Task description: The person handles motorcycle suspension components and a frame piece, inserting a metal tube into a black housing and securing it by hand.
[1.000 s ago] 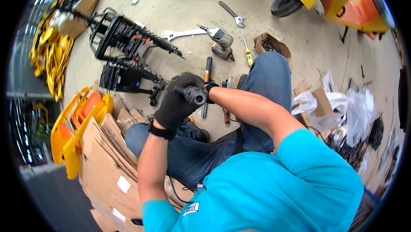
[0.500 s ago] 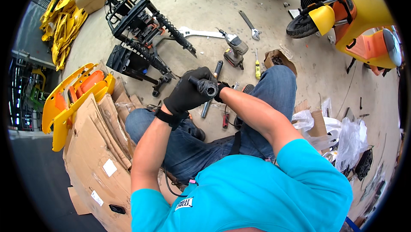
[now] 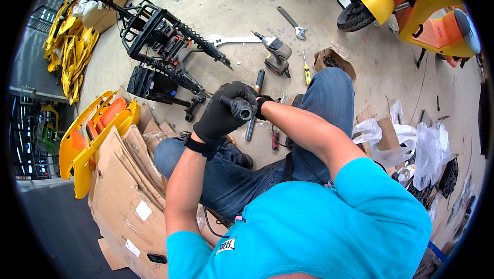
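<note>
My black-gloved left hand (image 3: pixel 218 117) is closed round a dark tubular part (image 3: pixel 242 109) with a hollow round end and a short side stub. The hollow end points up toward me, between my bent knees. Close behind it is my right hand (image 3: pixel 263 103), also in a black glove; only its wrist side shows, with its fingers hidden. Beneath the hands, a long metal bar with a dark grip (image 3: pixel 249 128) lies on the floor. A red-handled tool (image 3: pixel 275 140) lies near my foot.
A black vehicle frame (image 3: pixel 149 37) stands ahead left. Beyond my hands lie a cordless drill (image 3: pixel 278 55), adjustable wrench (image 3: pixel 293 23), white wrench (image 3: pixel 234 39) and yellow screwdriver (image 3: pixel 306 70). Flattened cardboard (image 3: pixel 121 186) leans at left; plastic bags (image 3: pixel 427 150) and a yellow scooter (image 3: pixel 432 11) are at right.
The view has turned slightly, so the surroundings sit a little differently. My left hand keeps its hold on the tubular part, and both hands stay close together.
</note>
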`<action>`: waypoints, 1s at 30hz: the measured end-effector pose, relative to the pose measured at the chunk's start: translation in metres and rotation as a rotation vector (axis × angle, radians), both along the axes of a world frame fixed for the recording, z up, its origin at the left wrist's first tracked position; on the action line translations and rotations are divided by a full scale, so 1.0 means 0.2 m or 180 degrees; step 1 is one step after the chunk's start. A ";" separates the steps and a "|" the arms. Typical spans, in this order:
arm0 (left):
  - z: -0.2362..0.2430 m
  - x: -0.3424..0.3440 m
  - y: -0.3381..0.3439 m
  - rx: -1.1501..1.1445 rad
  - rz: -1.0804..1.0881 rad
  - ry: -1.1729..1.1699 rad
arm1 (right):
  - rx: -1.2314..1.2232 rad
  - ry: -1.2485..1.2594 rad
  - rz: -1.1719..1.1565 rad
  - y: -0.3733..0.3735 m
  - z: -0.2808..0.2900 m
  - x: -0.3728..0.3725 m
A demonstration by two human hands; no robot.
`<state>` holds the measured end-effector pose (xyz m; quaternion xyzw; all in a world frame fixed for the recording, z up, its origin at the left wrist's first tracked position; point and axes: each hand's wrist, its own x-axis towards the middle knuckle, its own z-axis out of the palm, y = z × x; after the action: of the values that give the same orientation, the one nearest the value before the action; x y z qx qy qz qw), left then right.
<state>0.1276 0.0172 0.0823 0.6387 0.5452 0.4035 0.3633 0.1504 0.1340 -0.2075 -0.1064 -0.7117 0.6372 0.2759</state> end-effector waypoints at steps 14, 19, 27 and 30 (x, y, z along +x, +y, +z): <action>-0.01 0.00 -0.03 -0.0092 -0.0071 -0.0067 | -0.0570 -0.0955 0.0610 -0.03 0.37 0.10; -0.01 -0.02 -0.03 -0.0254 0.0273 -0.0601 | 0.0490 -0.0660 0.0093 -0.05 0.44 0.15; -0.10 -0.56 -0.10 -0.0261 0.2348 -0.3656 | 0.0782 -0.1849 0.0096 -0.13 0.77 0.30; -0.17 -0.62 -0.17 -0.0770 0.2088 -0.3296 | 0.0762 -0.2026 0.0101 -0.16 0.82 0.40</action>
<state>0.0031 -0.0162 0.0490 0.1139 0.5080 0.6867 0.5073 0.2295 0.1025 -0.0429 -0.2557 -0.8335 0.4882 0.0405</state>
